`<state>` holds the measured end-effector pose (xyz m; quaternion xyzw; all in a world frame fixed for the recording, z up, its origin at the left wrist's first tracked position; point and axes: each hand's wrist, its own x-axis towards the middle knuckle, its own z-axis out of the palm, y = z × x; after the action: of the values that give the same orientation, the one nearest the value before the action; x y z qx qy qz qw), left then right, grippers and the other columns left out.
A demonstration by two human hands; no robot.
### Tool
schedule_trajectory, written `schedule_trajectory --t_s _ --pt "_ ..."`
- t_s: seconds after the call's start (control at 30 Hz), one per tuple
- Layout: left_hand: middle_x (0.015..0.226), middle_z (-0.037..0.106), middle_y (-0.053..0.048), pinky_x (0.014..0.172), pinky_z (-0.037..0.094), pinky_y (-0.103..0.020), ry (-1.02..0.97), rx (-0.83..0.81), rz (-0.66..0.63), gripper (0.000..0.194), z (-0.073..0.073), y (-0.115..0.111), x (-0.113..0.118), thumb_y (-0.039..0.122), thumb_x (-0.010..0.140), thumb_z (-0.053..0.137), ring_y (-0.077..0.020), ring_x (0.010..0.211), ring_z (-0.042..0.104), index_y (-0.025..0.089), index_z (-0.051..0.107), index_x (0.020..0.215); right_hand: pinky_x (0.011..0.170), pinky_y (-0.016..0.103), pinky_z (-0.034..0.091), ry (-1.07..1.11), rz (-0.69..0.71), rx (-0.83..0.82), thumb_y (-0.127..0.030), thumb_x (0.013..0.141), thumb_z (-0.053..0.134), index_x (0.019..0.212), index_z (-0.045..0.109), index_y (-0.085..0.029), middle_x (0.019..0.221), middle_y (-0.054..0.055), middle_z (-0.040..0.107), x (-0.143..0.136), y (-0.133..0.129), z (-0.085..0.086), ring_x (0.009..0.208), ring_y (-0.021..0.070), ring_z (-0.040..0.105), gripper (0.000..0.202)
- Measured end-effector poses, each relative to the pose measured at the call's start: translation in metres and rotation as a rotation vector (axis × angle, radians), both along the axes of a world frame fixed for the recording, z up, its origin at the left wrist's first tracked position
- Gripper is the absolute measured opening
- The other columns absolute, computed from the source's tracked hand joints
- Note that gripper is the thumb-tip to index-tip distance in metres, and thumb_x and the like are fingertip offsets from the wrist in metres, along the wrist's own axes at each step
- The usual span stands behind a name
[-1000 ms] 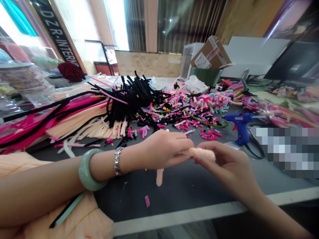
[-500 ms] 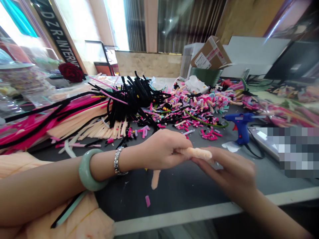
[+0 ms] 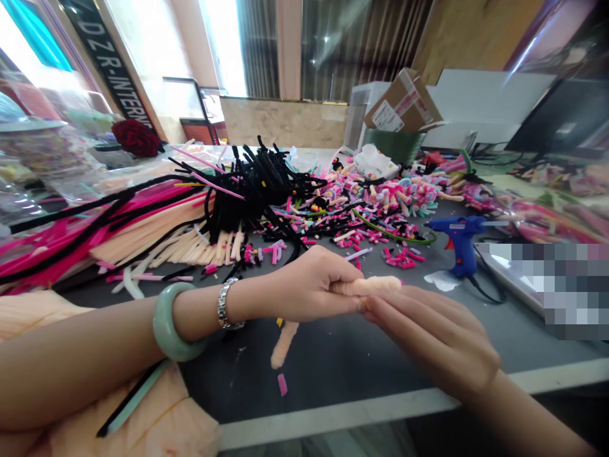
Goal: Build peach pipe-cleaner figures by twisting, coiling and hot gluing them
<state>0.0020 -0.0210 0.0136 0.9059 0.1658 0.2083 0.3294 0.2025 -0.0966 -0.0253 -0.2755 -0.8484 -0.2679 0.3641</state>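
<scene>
My left hand, with a green bangle and a silver watch band on its arm, is closed round a fuzzy peach stem piece. The piece points right out of my fist. Another peach end hangs or lies below that hand, beside a small yellow bit. My right hand comes from the lower right; its thumb and fingers pinch at the left fingertips, just under the peach piece. What lies between the two hands' fingertips is hidden. A pink snippet rests on the dark mat below.
Black fuzzy stems and a heap of pink, black and white snippets lie beyond my hands. A blue glue gun stands at the right, near a pixelated device. Peach bundles lie at the lower left, a cardboard box behind.
The peach piece has tilted up slightly at its right end. The lower peach end has swung left. My right hand has turned, with its fingers now lower beneath the piece.
</scene>
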Motion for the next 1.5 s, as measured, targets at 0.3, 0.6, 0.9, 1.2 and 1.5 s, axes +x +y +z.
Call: schedule_trajectory --t_s 0.3,0.6,0.9,1.2,1.5 --pt "0.058 0.042 0.004 0.050 0.028 -0.020 0.074 -0.149 0.008 0.026 -0.003 0.001 0.000 0.029 0.083 0.057 -0.0067 0.055 0.038 0.011 0.055 0.064 0.079 0.031 0.056 -0.084 0.032 -0.003 -0.007 0.085 0.056 0.098 0.065 -0.012 0.089 0.009 0.073 0.000 -0.001 0.005 0.085 0.0181 0.068 0.017" --pt "0.055 0.043 0.004 0.049 0.029 -0.016 0.059 -0.203 0.062 0.024 -0.004 0.002 0.001 0.029 0.081 0.060 -0.0052 0.053 0.038 0.009 0.062 0.068 0.084 0.032 0.055 -0.046 0.001 0.036 -0.005 0.073 0.071 0.102 0.064 -0.013 0.093 0.006 0.072 0.004 0.004 -0.010 0.089 0.0186 0.066 0.032" --pt "0.051 0.037 0.006 0.045 0.025 -0.015 0.064 -0.300 0.103 0.026 -0.005 0.001 0.003 0.029 0.078 0.061 -0.0043 0.050 0.033 0.009 0.057 0.062 0.087 0.035 0.055 -0.029 0.001 0.030 -0.006 0.077 0.067 0.102 0.065 -0.013 0.097 0.007 0.072 0.005 0.004 -0.014 0.094 0.0203 0.066 0.027" --pt "0.052 0.042 0.005 0.046 0.027 -0.017 0.081 -0.397 0.099 0.019 -0.005 0.001 0.004 0.024 0.075 0.062 -0.0052 0.051 0.035 0.010 0.058 0.063 0.085 0.038 0.053 -0.114 0.006 0.047 -0.006 0.076 0.068 0.101 0.066 -0.008 0.093 0.011 0.073 0.003 0.000 -0.007 0.092 0.0233 0.067 0.025" --pt "0.053 0.047 0.004 0.047 0.029 -0.017 0.079 -0.443 0.099 0.015 -0.006 0.002 0.004 0.022 0.073 0.062 -0.0055 0.051 0.039 0.011 0.060 0.063 0.079 0.037 0.053 -0.163 -0.007 0.062 -0.008 0.082 0.061 0.093 0.068 -0.008 0.087 0.010 0.075 -0.002 -0.003 0.003 0.085 0.0218 0.070 0.013"
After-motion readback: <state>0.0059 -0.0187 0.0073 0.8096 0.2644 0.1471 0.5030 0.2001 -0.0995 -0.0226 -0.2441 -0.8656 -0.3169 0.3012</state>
